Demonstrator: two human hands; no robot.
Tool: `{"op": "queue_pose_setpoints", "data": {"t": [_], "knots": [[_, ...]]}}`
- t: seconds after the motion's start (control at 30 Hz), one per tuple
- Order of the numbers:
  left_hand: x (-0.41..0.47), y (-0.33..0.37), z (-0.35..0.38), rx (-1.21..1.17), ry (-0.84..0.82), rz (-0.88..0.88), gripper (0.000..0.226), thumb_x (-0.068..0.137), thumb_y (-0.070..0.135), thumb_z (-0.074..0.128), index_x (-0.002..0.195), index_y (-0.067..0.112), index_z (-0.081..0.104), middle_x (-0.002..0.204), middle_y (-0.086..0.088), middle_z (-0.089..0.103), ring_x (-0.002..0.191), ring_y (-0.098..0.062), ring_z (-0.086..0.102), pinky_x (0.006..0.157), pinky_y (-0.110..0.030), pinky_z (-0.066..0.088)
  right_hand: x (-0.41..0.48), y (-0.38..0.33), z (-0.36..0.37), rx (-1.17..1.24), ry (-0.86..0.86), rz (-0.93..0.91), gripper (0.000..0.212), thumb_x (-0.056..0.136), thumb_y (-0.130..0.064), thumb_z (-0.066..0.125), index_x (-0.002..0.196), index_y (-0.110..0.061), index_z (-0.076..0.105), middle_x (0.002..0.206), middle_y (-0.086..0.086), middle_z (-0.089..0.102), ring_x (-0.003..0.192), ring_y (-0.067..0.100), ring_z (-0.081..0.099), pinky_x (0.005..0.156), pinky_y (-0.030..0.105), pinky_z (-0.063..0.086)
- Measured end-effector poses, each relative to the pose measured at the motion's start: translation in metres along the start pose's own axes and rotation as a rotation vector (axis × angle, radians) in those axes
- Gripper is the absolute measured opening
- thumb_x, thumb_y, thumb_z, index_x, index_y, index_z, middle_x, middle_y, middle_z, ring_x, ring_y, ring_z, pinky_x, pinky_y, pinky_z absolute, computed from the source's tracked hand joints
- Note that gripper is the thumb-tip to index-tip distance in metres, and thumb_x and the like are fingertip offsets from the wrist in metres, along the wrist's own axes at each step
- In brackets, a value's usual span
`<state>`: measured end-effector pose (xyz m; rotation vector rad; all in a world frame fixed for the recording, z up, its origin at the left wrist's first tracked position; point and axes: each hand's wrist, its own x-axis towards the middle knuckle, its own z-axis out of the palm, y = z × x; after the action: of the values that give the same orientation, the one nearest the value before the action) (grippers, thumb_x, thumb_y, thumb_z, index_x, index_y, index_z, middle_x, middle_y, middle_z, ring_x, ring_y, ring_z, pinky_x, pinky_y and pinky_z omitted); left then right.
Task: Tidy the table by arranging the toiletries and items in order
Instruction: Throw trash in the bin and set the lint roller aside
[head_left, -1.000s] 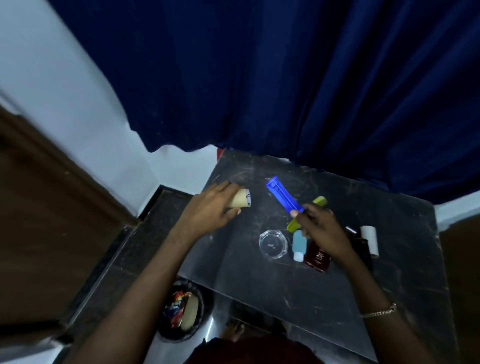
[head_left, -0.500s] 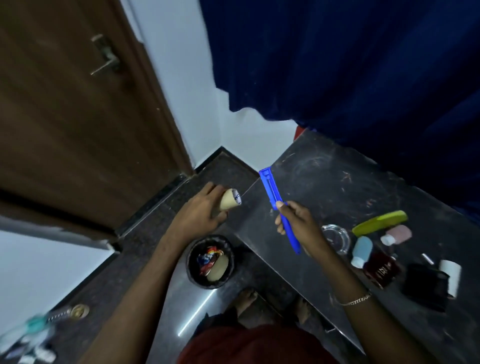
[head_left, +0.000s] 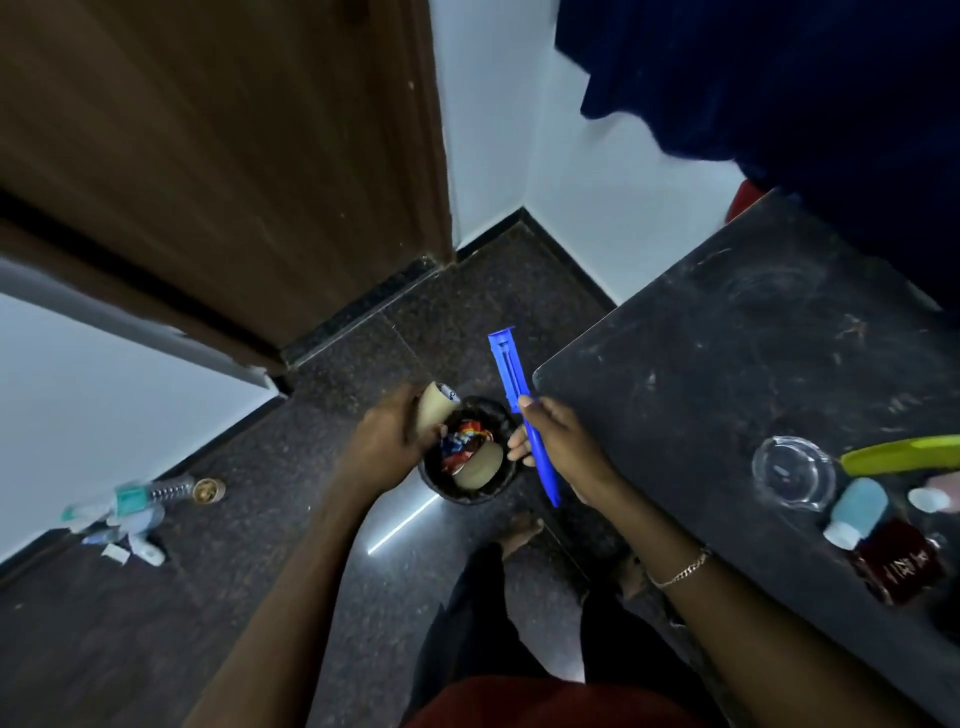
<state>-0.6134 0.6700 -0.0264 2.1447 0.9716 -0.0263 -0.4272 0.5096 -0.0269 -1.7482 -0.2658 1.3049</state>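
Head view, looking down past the table's near left corner to the floor. The left hand (head_left: 387, 441) has its fingers wrapped tight around a tan cardboard tube (head_left: 434, 410), held just over the left rim of a small black bin (head_left: 470, 496) that stands on the dark floor (head_left: 311, 519). The right hand (head_left: 558, 447) has thumb and fingers pinched on a long blue plastic stick (head_left: 511, 384), upright and slightly tilted, between the bin and the rounded corner of the black table (head_left: 701, 364). The bin holds crumpled wrappers (head_left: 462, 439) and a roll of tape (head_left: 480, 462). Open floor lies left of the bin, bounded by the brown door (head_left: 234, 156) and white wall (head_left: 519, 130); a blurred cluster of small bottles (head_left: 135, 506) lies by the wall at far left. On the table's right part sit a clear glass dish (head_left: 792, 473), a pale blue bottle (head_left: 857, 512) lying just beside it, and a dark red box (head_left: 898, 566) touching the bottle. A yellow-green comb (head_left: 904, 454) and a pinkish bottle (head_left: 935, 499) are cut off by the right frame edge. A dark blue curtain (head_left: 779, 78) hides the table's far side
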Motion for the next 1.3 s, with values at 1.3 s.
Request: {"op": "queue_pose_setpoints", "data": {"t": [1.3], "knots": [[0.007, -0.047, 0.064, 0.288, 0.096, 0.035, 0.078, 0.097, 0.071, 0.037, 0.162, 0.031, 0.018, 0.172, 0.002, 0.020, 0.161, -0.022, 0.011, 0.127, -0.050, 0.026, 0.033, 0.044, 0.015, -0.182, 0.086, -0.020, 0.019, 0.099, -0.041, 0.050, 0.091, -0.026, 0.056, 0.072, 0.010, 0.072, 0.054, 0.009, 0.067, 0.055, 0.022, 0.048]]}}
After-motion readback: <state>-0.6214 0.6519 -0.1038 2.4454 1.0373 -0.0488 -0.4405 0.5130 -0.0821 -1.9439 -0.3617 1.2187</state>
